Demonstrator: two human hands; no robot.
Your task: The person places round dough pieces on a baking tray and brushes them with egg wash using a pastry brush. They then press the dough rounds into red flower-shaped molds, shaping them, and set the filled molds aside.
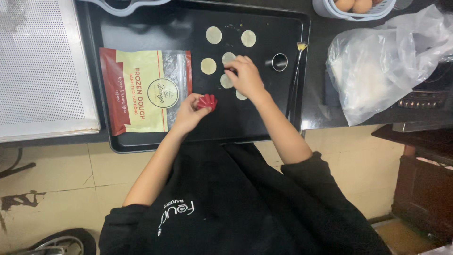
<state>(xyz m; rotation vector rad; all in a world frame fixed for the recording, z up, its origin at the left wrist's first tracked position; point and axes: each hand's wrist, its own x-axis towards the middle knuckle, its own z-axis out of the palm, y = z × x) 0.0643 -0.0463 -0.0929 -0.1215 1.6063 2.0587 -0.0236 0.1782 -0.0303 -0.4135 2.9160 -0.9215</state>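
Head view puts me straight above a black baking tray on a dark counter. My left hand is curled around a small red fluted mould, fingers closed on its left side, holding it just above the tray floor near the middle. The mould is glossy, ridged like a little tart cup, and sits touching my fingertips.

My right hand reaches further up the tray, fingers drawn together and pinching at the edge of a dough round, a pale, thin, flat disc. I cannot tell whether the disc is lifted or flat under the fingers. Other pale dough discs lie around it: two near the top, one to the left, one partly under my knuckles, and a sliver showing below my wrist.

Left of the mould lies a red and cream dough packet with a clear end, flat on the tray. A round metal cutter stands to the right of my hand, with a pastry brush along the tray's right rim. Beyond that, a crumpled clear plastic bag rests on the counter, a basket of eggs sits at the top, and a perforated tray lies far left.
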